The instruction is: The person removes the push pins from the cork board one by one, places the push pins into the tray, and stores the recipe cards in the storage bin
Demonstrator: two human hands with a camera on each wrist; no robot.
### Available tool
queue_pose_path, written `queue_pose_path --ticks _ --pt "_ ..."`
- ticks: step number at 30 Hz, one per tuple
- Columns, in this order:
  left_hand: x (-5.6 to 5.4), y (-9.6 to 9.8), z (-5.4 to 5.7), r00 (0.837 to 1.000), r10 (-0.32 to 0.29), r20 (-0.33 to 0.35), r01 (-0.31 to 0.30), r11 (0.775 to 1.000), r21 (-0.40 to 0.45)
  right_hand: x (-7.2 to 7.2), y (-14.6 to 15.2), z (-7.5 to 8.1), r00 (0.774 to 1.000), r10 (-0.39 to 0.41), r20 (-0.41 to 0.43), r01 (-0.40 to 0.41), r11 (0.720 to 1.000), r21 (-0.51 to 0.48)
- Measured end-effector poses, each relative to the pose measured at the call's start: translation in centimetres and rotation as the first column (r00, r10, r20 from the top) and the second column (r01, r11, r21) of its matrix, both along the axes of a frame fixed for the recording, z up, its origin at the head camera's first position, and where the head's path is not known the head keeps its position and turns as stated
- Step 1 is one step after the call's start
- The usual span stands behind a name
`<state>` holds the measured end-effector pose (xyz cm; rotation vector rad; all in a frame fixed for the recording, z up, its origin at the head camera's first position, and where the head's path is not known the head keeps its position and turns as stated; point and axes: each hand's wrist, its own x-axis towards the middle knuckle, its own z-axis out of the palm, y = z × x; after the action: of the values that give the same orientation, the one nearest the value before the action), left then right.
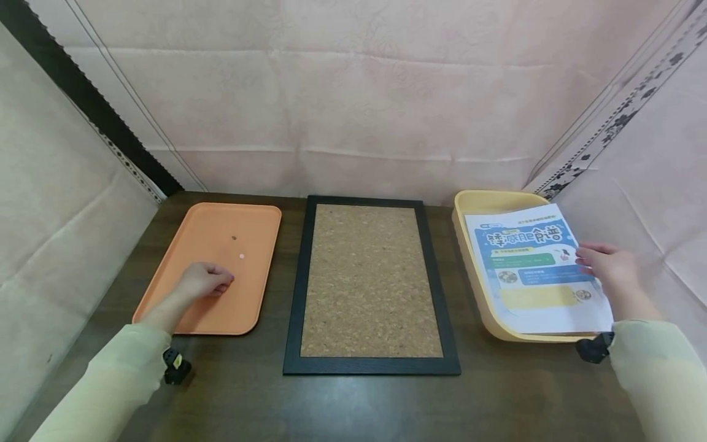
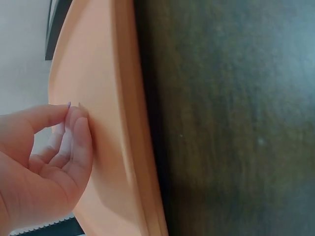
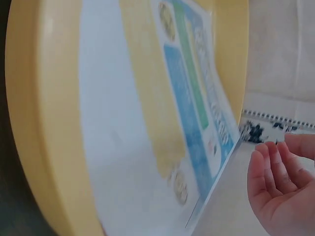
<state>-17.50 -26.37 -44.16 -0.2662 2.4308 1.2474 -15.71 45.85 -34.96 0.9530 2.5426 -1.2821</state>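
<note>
My left hand [image 1: 205, 281] is over the orange tray [image 1: 190, 245], thumb and fingertips brought together. They pinch a tiny purple piece [image 2: 69, 104], mostly hidden by the fingers. Past the fingertips, a small dark piece [image 1: 234, 237] and a small whitish piece [image 1: 241, 256] lie on the tray. My right hand [image 1: 613, 270] is at the right edge of a printed sheet [image 1: 538, 298], fingers loosely bent. In the right wrist view a gap shows between those fingertips and the paper. The sheet lies in a yellow basket [image 1: 480, 301], its right side reaching over the rim.
Between the tray and the basket, a cork board [image 1: 367, 282] with a black frame [image 1: 371, 366] lies flat on the dark wooden table [image 1: 237, 393]. Pale cloth walls [image 1: 353, 110] stand behind the table and at both sides.
</note>
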Motion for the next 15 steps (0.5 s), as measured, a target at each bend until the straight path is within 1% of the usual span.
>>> queue_pose_path --ticks 1,3,8,11,15 --pt "0.0 0.0 -0.1 1.000 -0.006 -0.006 0.006 1.000 -0.028 -0.1 -0.4 0.0 1.000 0.009 -0.006 -0.010 1.000 -0.006" --pt "0.1 -0.1 -0.3 1.000 -0.010 -0.012 0.009 0.998 -0.059 -0.3 -1.3 0.1 0.999 0.034 -0.013 -0.034 0.999 0.011" --pt "0.1 -0.2 -0.4 1.000 -0.008 -0.010 0.007 0.998 -0.070 -0.8 -3.0 0.3 0.996 0.086 -0.028 -0.084 0.995 0.057" --pt "0.0 -0.2 0.0 1.000 -0.013 -0.014 0.012 0.998 -0.066 -1.0 -3.8 0.5 0.993 0.114 -0.044 -0.111 0.992 0.065" --pt "-0.4 0.1 1.1 0.998 -0.031 -0.047 0.027 0.996 -0.085 -1.4 -5.1 0.6 0.987 0.142 -0.070 -0.138 0.989 0.058"
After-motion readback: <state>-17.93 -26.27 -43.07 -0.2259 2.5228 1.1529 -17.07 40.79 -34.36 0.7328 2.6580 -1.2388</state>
